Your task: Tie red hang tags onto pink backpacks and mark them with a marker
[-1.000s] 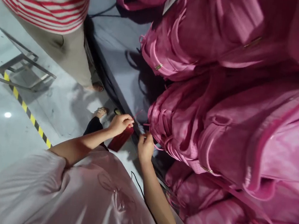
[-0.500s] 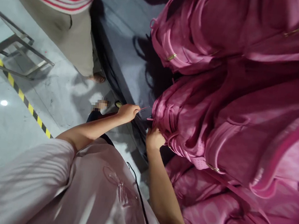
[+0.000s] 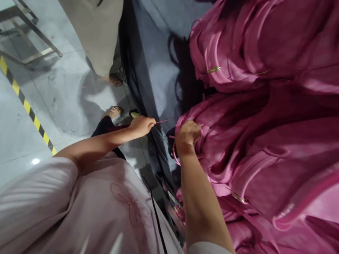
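In my left hand (image 3: 143, 126), fingers pinched together, is a thin pink strand (image 3: 161, 122) whose free end points toward the bags. My right hand (image 3: 189, 132) is closed at the near end of a pink bag (image 3: 217, 138), over its bunched straps. What exactly the fingers grip is partly hidden by the hand. A narrow pink loop (image 3: 176, 155) hangs below that hand. Another pink bag (image 3: 289, 43) with a gold-coloured buckle (image 3: 213, 69) lies just beyond.
The bags rest on a grey-blue surface (image 3: 156, 31). A person in beige trousers (image 3: 92, 24) stands at the upper left. A metal-framed stool (image 3: 40, 49) and yellow-black floor tape (image 3: 22, 98) are farther left. More pink bags (image 3: 253, 250) are piled at the lower right.
My right hand has moved from the bag's lower edge up onto its straps, and a pink loop now shows below it. My left hand keeps the strand. The view has shifted slightly.
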Demonstrator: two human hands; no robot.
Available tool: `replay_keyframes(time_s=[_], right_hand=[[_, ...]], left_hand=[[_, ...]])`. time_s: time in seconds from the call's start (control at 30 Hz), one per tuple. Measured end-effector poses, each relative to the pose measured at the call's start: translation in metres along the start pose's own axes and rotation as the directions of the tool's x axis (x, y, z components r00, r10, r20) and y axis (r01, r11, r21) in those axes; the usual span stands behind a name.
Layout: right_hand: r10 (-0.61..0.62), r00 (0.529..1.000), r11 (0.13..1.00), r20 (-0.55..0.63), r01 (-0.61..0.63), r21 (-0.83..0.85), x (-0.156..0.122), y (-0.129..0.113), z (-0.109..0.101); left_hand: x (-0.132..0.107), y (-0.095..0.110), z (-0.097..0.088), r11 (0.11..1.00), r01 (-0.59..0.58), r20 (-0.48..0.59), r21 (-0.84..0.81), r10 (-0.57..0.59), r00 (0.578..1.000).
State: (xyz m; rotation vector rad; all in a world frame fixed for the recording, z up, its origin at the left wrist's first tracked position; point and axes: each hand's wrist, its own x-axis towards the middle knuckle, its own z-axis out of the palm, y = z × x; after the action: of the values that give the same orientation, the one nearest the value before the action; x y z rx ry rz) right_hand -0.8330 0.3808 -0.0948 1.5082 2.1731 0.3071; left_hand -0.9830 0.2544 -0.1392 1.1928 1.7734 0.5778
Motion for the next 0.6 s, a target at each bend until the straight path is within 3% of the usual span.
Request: replay_keyframes(time_s=[0.17, 0.37, 0.6], right_hand=[[0.014, 1.000, 1.000, -0.025, -0.013, 0.009, -0.013, 0.030, -0.013], [-0.006, 0.999, 0.998, -0.052, 0.009, 0.062, -0.015, 0.055, -0.038], [-0.049, 0.995, 0.987, -0.083, 0.061, 0.147, -0.013, 0.068, -0.036]], left_hand=[[0.005, -0.006, -0.001, 0.999, -0.002, 0.006, -0.034, 0.002, 1.000], [0.024, 0.007, -0.004, 0.998, -0.055, 0.043, -0.035, 0.056, 0.997], [0.045, 0.025, 0.000, 0.987, -0.163, 0.119, -0.010, 0.163, 0.979]])
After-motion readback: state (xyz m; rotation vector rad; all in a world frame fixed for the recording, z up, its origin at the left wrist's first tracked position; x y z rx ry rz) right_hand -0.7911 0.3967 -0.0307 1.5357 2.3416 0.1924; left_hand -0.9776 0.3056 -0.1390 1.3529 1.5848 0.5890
